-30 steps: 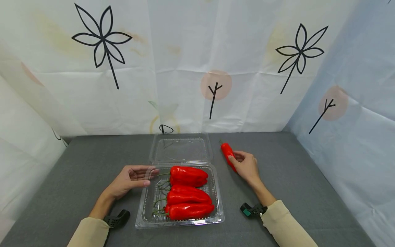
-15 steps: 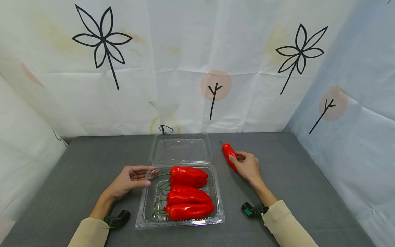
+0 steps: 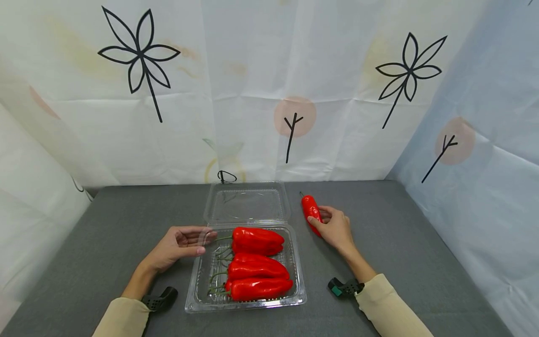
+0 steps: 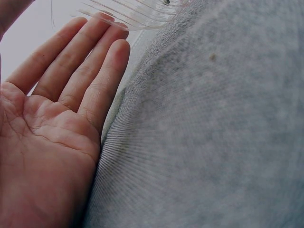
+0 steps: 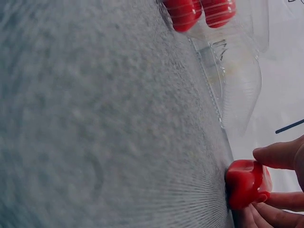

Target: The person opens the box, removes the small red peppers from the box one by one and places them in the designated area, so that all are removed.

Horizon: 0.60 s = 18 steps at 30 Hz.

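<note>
In the head view, my right hand (image 3: 334, 228) pinches a red pepper (image 3: 309, 206) between thumb and fingers, to the right of the clear plastic container. The same pepper (image 5: 244, 184) shows end-on in the right wrist view, low against the grey cloth. My left hand (image 3: 177, 245) lies at the container's left side with its fingers extended. Its fingertips (image 4: 121, 45) reach the clear wall in the left wrist view. Inside the clear plastic container (image 3: 300, 285) several red peppers (image 3: 258, 289) lie side by side, green stems to the left.
The hinged clear lid (image 3: 248, 201) is folded back toward the rear wall. Grey cloth (image 3: 400, 243) covers the table. Pale printed fabric (image 3: 252, 117) hangs behind and along both sides.
The right hand and its pepper shift slightly right, then back left. Its thumb now sits a little lower on the pepper. My left hand and the container stay put.
</note>
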Tool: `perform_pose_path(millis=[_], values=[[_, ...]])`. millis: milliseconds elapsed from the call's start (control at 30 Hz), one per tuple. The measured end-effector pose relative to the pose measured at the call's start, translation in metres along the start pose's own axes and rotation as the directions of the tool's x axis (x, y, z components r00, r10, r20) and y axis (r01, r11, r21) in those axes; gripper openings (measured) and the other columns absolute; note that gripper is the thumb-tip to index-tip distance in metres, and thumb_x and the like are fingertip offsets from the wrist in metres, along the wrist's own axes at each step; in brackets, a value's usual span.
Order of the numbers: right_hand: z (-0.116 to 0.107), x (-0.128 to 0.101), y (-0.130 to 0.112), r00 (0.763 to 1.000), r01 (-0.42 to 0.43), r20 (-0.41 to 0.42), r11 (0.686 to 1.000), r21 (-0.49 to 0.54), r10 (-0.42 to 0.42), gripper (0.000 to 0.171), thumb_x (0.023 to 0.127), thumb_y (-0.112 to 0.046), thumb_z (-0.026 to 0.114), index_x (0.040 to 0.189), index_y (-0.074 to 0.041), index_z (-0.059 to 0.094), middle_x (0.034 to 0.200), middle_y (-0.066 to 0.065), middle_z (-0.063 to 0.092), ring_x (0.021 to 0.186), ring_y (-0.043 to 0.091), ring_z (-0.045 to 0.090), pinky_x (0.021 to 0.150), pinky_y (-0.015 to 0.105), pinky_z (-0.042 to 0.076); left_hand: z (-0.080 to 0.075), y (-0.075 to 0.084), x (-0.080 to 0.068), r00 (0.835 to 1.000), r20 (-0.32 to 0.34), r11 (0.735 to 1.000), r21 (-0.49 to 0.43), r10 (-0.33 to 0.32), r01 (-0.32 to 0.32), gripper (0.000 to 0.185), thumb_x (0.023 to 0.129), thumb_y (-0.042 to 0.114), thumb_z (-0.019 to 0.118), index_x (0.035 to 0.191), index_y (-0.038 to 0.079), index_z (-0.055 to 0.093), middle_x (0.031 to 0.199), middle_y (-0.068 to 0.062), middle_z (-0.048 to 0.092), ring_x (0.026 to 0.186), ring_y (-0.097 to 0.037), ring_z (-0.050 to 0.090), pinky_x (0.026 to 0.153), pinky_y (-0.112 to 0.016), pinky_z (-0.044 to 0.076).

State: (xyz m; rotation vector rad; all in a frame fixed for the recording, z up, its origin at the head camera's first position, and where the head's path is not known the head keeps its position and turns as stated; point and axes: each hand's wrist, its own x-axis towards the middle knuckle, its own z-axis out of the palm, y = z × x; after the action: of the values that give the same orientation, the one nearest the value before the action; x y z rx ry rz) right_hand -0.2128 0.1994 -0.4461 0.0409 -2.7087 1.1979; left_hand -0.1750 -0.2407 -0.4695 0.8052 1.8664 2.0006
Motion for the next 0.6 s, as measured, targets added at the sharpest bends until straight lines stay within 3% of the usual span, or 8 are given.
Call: perform_pose_path(millis=[367, 600], values=[[-0.0018, -0.0001, -0.0034, 0.999, 0.013, 0.031, 0.999, -0.03, -0.012, 0.061, 0.083, -0.015, 0.082, 0.138, 0.001, 0.06, 0.113, 0.023, 0.071, 0.09, 0.031, 0.071, 0.076, 0.045, 0.057, -0.0003, -0.0004, -0.001, 1.0, 0.006, 1.0, -0.014, 0.006, -0.005, 0.05, 0.092, -0.012, 0.065, 0.138, -0.02, 0.047, 0.133, -0.022, 0.063, 0.122, -0.024, 0.064, 0.096, -0.032, 0.054], [0.0035, -0.0002, -0.0027, 0.999, 0.018, 0.027, 1.0, 0.002, -0.018, 0.06, 0.083, -0.015, 0.083, 0.136, 0.002, 0.06, 0.109, 0.022, 0.072, 0.087, 0.03, 0.071, 0.073, 0.042, 0.059, -0.0002, -0.0012, 0.0, 1.0, 0.007, 1.0, -0.014, 0.003, -0.003, 0.05, 0.092, -0.012, 0.065, 0.138, -0.02, 0.047, 0.133, -0.022, 0.063, 0.123, -0.024, 0.063, 0.096, -0.032, 0.054]])
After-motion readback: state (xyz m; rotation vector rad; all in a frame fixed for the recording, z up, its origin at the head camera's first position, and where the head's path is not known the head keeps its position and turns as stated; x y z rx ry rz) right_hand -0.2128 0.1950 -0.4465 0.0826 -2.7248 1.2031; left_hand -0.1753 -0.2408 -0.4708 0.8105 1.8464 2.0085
